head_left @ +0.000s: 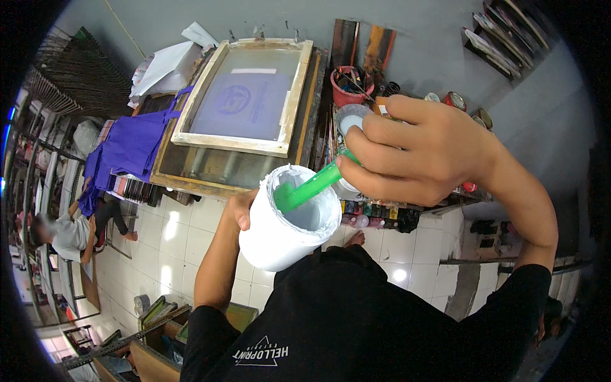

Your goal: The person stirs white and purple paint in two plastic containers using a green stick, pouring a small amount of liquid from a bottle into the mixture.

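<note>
My left hand (240, 211) grips a white plastic jar (280, 245) from its left side, with most of the fingers hidden behind it. The jar is tilted, its mouth facing up and away from me, and thick white paste coats the rim and inner wall. Closed round the upper part of a green plastic spatula (316, 183) is my right hand (423, 149). The spatula slants down to the left, its end inside the jar against the inner wall. Just beyond my right fingers, a translucent tub (351, 114) is partly covered by them.
A wood-framed printing screen (289, 151) lies on a worktable, with purple fabric bags (130, 143) to its left. A pink bucket of tools (347, 99) stands beyond my right hand. At the far left another person (70, 235) sits by racks. Wooden boxes (149, 353) stand at lower left.
</note>
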Demonstrator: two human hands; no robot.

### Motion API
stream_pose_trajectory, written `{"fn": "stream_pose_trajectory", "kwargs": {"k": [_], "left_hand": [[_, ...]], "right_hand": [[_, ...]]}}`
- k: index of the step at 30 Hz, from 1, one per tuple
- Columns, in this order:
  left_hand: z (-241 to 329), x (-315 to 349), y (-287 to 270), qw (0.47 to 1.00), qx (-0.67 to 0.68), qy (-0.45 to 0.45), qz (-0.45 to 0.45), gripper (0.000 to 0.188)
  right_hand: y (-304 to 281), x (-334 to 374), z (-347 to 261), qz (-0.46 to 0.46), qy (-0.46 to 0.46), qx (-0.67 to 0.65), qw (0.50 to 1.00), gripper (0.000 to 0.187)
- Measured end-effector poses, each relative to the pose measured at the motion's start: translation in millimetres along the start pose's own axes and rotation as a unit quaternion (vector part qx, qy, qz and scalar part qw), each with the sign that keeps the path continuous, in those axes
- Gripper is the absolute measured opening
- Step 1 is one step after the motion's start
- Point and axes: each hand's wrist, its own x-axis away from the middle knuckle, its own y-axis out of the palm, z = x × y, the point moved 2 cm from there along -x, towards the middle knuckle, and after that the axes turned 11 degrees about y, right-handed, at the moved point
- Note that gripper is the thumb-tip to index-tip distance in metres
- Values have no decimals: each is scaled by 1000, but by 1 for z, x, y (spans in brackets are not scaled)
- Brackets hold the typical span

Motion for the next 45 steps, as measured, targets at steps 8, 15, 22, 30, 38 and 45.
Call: {"fn": "stream_pose_trajectory", "kwargs": {"k": [8,15,22,30,38,45], "left_hand": [[-2,-8,11,999,30,-4,14,123],[0,-14,9,999,31,-3,27,124],[6,-17,11,999,18,-1,45,124],[38,-16,24,993,-58,6,99,125],[57,-26,28,986,-114,-1,119,126],[62,-18,26,983,-150,-9,107,125]], "right_hand": [[5,-2,19,-3,-30,1,1000,25],[12,-5,28,-6,-49,-5,999,38],[17,-5,41,-41,-25,-3,999,32],[29,14,36,-80,77,-26,993,27],[39,30,29,-92,156,-24,983,25],[32,29,14,-75,119,18,990,34]]}}
